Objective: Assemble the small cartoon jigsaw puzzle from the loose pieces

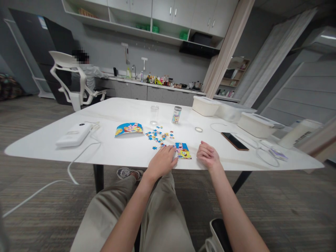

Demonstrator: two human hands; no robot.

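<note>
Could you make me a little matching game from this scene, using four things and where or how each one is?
Things:
1. Left hand
2. Right hand
3. Picture sheet
4. Printed canister

Places or states:
A. Curved, left of the loose puzzle pieces
B. Upright, topped by a silver lid
C. Loosely curled, right of the joined puzzle section
D. At the left edge of the joined puzzle section

Right pairs: 1-D, 2-C, 3-A, 4-B

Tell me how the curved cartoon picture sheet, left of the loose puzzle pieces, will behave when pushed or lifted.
The picture sheet is probably light and bendy, since it looks thin and bows instead of lying flat. A downward push might make it flex or rock, given that curve. It could slide easily too, because the table looks smooth.
</note>
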